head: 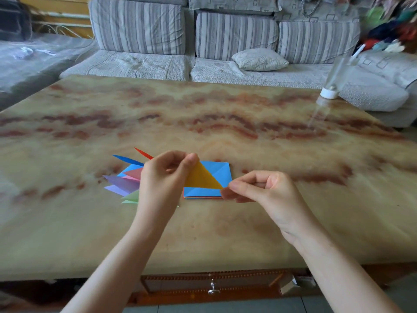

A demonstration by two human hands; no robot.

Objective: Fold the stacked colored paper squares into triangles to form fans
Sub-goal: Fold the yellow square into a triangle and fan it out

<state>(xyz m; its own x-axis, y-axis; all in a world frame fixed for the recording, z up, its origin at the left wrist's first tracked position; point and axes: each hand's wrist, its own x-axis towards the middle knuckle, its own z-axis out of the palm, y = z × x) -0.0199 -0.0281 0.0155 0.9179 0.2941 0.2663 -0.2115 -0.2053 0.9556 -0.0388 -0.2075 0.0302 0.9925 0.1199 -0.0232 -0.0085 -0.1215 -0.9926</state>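
Note:
An orange paper triangle (pixel 201 177) hangs in the air above the table between my two hands. My left hand (pixel 165 177) pinches its upper corner between thumb and fingers. My right hand (pixel 259 188) pinches its lower right tip. Under it lies a stack of paper squares (pixel 220 175) with a blue sheet on top. To the left of my left hand, several folded triangles (pixel 126 179) in blue, red, pink, purple and green fan out on the table, partly hidden by that hand.
The marble-patterned table (pixel 203 114) stretches wide around the papers. A clear bottle with a white cap (pixel 331 86) stands at its far right edge. A striped grey sofa (pixel 225 41) with a cushion runs behind the table. A drawer knob (pixel 213 289) shows below the near edge.

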